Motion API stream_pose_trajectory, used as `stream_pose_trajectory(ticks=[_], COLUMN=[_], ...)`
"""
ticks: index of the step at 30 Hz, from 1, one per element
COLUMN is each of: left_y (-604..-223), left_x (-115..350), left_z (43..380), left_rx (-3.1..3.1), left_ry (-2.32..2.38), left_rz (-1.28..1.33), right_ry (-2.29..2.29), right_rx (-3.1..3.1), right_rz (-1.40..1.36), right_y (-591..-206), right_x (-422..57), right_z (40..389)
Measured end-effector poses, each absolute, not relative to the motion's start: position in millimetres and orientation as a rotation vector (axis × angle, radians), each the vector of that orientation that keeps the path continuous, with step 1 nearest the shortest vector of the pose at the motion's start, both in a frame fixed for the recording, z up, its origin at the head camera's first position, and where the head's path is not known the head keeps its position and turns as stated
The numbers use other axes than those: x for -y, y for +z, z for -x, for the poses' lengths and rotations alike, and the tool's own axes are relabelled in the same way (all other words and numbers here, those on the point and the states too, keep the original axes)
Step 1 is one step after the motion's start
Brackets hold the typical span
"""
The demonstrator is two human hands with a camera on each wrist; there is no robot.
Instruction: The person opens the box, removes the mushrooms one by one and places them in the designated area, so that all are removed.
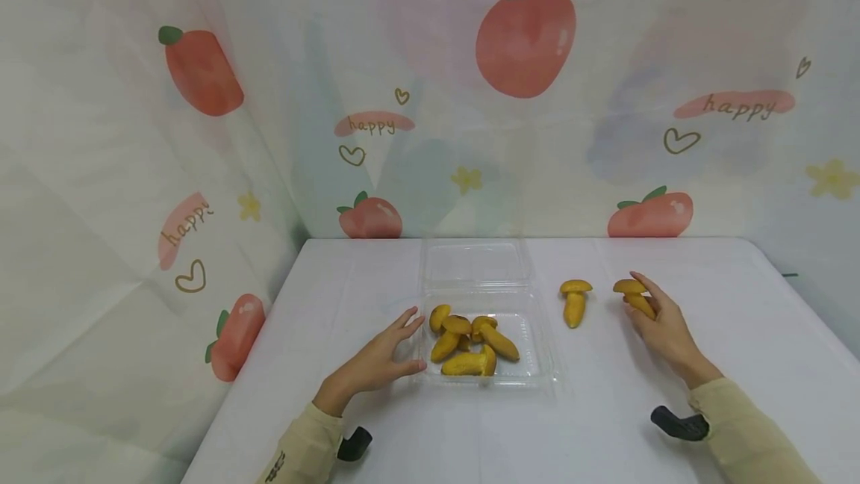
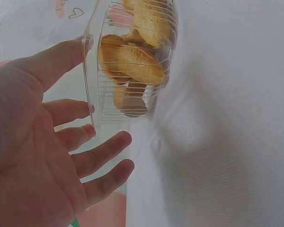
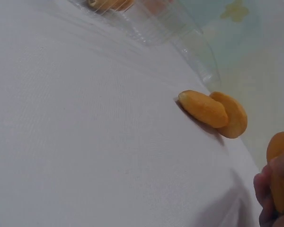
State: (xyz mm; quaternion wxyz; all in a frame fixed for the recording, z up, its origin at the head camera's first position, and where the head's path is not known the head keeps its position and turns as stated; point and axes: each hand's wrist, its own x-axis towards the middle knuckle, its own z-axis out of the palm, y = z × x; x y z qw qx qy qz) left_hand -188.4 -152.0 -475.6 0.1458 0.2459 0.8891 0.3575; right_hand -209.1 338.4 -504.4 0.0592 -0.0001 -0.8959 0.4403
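Observation:
My right hand grips a yellow-brown mushroom between thumb and fingers, at the right of the table. Left of it a second mushroom lies on the cloth, its cap toward the back; the right wrist view shows this loose mushroom too. Several mushrooms lie in a clear plastic clamshell box whose lid is folded back. With fingers spread, my left hand is at the box's left side. In the left wrist view its thumb and some fingertips touch the box rim.
A white cloth covers the table. Behind it and to the left hangs a pale printed curtain with fruit pictures. Black straps stick out under both sleeves.

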Motion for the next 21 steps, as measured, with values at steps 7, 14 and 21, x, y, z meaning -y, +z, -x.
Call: stream_pose_trajectory(ticks=[7,14,21], left_y=[-474.1,-473.3,-474.8], left_x=[151.1,151.5,152.6], left_z=[188.2,187.1,187.9], left_rx=[-2.562,-2.553,-2.552], left_ry=[1.026,1.04,1.037], left_rz=[-0.69,-0.69,-0.7], right_ry=[1.368,1.5,1.327], right_rx=[2.734,2.785,2.774], right_rz=[0.046,-0.015,-0.163], right_y=[-504.5,-503.0,-510.9], right_x=[-337.7,-334.5,-331.2], right_z=[210.7,213.1,214.3])
